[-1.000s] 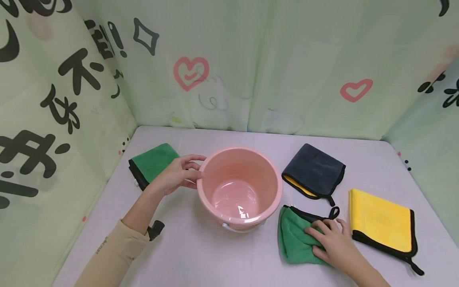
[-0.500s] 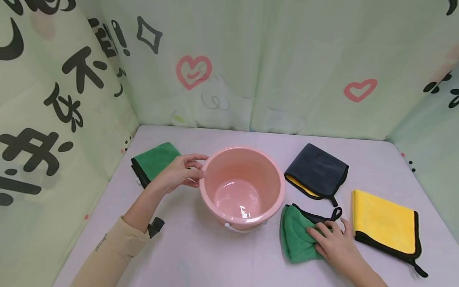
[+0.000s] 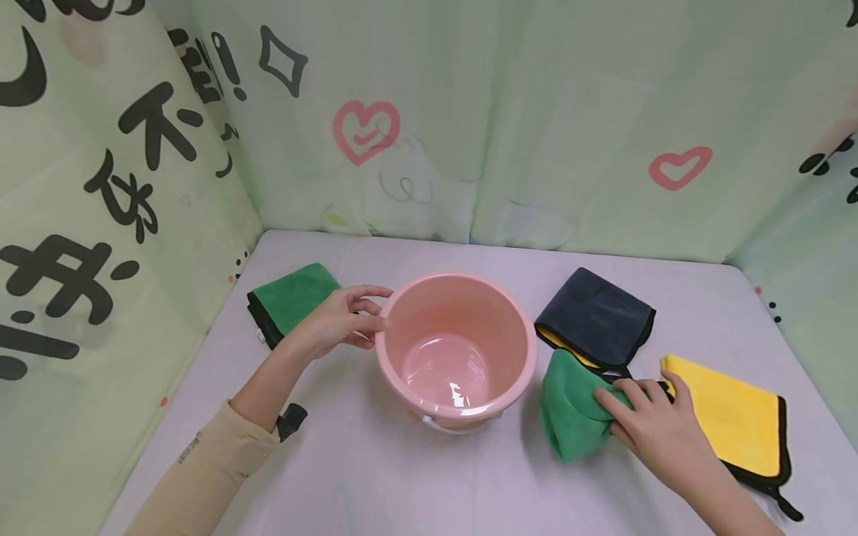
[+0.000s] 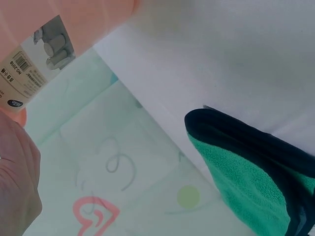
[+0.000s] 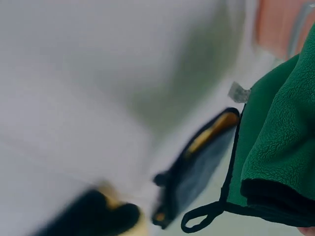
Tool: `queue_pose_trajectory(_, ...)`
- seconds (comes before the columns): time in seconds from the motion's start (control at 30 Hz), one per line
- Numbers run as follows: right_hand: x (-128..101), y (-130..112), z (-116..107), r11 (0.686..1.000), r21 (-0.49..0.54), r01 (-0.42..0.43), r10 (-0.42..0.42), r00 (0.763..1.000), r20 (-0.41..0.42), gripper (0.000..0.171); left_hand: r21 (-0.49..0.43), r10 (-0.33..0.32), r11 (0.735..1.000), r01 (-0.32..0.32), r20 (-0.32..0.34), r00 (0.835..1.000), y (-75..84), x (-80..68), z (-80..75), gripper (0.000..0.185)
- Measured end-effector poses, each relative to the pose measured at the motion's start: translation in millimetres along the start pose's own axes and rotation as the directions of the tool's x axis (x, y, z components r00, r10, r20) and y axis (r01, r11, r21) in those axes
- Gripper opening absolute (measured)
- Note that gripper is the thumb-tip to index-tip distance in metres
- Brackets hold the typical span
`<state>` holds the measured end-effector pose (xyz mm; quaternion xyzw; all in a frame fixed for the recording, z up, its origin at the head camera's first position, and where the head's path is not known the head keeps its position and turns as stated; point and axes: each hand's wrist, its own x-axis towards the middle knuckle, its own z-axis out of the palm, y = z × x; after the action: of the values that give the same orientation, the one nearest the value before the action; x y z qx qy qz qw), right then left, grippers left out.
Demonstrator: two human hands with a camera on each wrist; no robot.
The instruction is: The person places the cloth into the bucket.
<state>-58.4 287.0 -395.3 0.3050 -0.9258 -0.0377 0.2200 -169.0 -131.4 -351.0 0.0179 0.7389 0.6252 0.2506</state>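
Observation:
A pink bucket stands mid-table, its white handle hanging at the front. My left hand holds the bucket's left rim, thumb and fingers at the edge. My right hand grips a green towel with black edging, raised over the table to the right of the bucket. In the right wrist view the towel hangs bunched, its black loop dangling. Behind it a dark grey towel lies folded, and a yellow towel is partly covered by my right hand.
A second green towel with black edging lies folded at the back left, beside my left forearm. Printed curtains stand along the table's back and sides. The white tablecloth spreads in front of the bucket.
The green towel in my right hand has come up off the table and shifted slightly back and right. My left hand stays on the bucket's rim.

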Motion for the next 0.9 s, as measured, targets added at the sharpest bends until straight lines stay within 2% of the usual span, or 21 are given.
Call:
queue_pose_trajectory(0.17,22.8,11.1,-22.3,0.998,-0.038,0.054,-0.057,0.996,-0.071,0.061,-0.008,0.002,1.0,-0.002,0.005,1.0,0.9,0.7,-0.1,0.053)
queue_pose_trajectory(0.33,49.6,20.2,-43.2,0.991,-0.09,0.097,-0.11,0.982,-0.153,0.053,-0.014,-0.003,1.0,0.003,0.007,1.0,1.5,1.6,0.0,0.052)
queue_pose_trajectory(0.43,67.5,23.2,-52.4,0.986,-0.113,0.123,-0.145,0.965,-0.22,0.048,-0.013,0.003,1.0,-0.002,0.012,1.0,1.1,1.8,0.2,0.053)
queue_pose_trajectory(0.63,103.6,19.5,-61.4,0.976,-0.118,0.181,-0.211,0.914,-0.347,0.035,-0.012,0.006,1.0,-0.006,0.019,1.0,0.8,1.9,1.2,0.054)
queue_pose_trajectory(0.83,136.0,2.6,-57.5,0.957,-0.124,0.263,-0.29,0.893,-0.345,0.026,-0.004,0.0,1.0,0.0,0.006,1.0,-0.2,2.1,0.4,0.053)
queue_pose_trajectory(0.9,146.2,-5.5,-53.5,0.947,-0.121,0.297,-0.32,0.891,-0.321,0.015,0.0,-0.004,1.0,0.004,0.0,1.0,-0.1,1.5,0.1,0.053)
